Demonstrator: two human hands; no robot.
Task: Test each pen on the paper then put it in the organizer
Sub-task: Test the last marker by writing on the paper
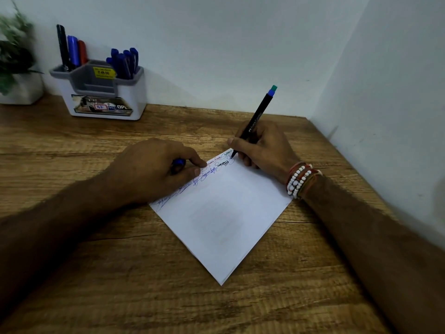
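A white sheet of paper (224,213) lies turned like a diamond on the wooden desk, with blue and black scribbles along its upper left edge. My right hand (262,145) grips a black pen (257,116) with a blue-green end, its tip touching the paper's top corner. My left hand (154,167) rests on the paper's left edge, fingers curled round a small blue pen cap (178,162). The white and grey organizer (101,92) stands at the back left against the wall, holding several pens (122,62).
A potted green plant (14,61) stands left of the organizer. Walls close the desk at the back and on the right. Bare wooden desk surface (144,273) lies in front of the paper.
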